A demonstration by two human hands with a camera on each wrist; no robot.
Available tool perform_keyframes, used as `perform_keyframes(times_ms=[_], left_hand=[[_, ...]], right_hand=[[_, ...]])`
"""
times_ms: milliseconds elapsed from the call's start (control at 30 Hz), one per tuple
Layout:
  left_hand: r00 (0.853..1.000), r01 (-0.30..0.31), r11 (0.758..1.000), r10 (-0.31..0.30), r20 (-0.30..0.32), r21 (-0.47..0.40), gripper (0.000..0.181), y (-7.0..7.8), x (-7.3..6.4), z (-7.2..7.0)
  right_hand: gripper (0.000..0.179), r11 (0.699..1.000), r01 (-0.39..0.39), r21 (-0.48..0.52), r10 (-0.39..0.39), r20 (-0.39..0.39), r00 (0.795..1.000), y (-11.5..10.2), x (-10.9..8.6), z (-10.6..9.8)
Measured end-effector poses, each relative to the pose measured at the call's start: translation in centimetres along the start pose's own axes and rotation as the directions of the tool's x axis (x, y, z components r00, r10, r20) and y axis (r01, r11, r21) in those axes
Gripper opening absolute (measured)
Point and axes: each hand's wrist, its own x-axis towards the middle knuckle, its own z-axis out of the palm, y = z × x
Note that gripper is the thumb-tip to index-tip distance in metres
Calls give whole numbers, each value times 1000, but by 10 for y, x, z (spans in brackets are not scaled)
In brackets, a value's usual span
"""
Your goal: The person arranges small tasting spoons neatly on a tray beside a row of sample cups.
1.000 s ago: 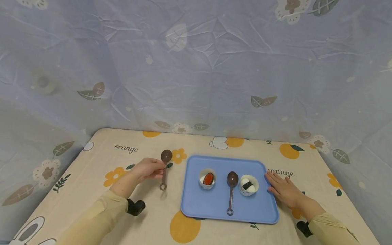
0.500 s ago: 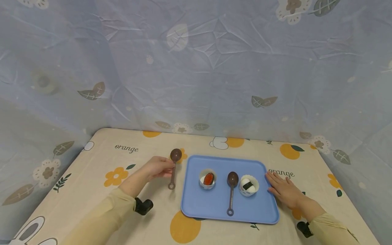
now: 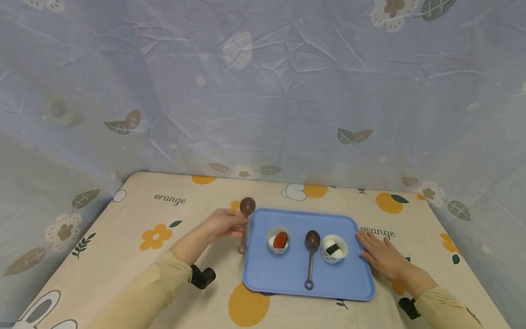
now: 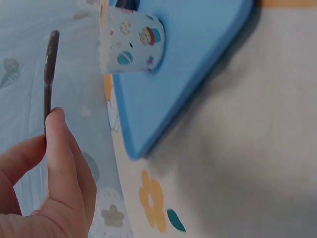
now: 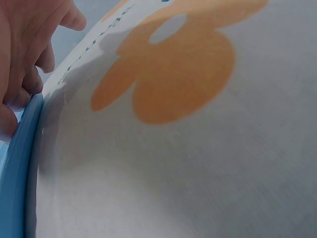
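Between thumb and fingers, my left hand [image 3: 223,223] pinches a brown spoon [image 3: 247,206] by its handle, bowl pointing away from me. In the left wrist view this spoon [image 4: 51,64] is seen edge-on, raised off the table. It hangs at the left rim of a blue tray [image 3: 263,278]. My right hand [image 3: 384,253] rests on the tray's right rim with fingers extended. On the tray lies a second brown spoon [image 3: 310,260], between a paper cup holding a red oval food piece [image 3: 280,240] and a paper cup holding a rice ball [image 3: 331,248] with a dark band.
A cream tablecloth [image 3: 197,310] printed with oranges and flowers covers the table. Behind the table hangs a pale blue curtain [image 3: 263,114], which also lines both sides. Each wrist wears a black camera mount [image 3: 203,277].
My left hand has carried the spoon to the right, from over the tablecloth up to the tray's left edge. The right hand, tray and its contents have stayed put.
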Motion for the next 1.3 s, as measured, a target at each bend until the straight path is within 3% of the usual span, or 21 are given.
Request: perform_keyframes(times_ms=[300, 500, 900, 1300], left_hand=[[1000, 12, 1000, -12, -2, 5, 25, 10, 3, 17], [999, -7, 1000, 7, 32, 0, 12, 16, 3, 23], [999, -5, 1000, 5, 49, -13, 22, 21, 5, 33], [999, -2, 1000, 2, 44, 11, 19, 29, 6, 55]], right_hand=[[58, 1000, -1, 3, 1, -1, 1000, -1, 0, 0], [57, 1000, 20, -13, -20, -6, 1000, -1, -1, -1], [57, 1000, 13, -15, -14, -1, 1000, -1, 0, -1], [56, 999, 32, -24, -32, 3, 999, 2, 1, -2]])
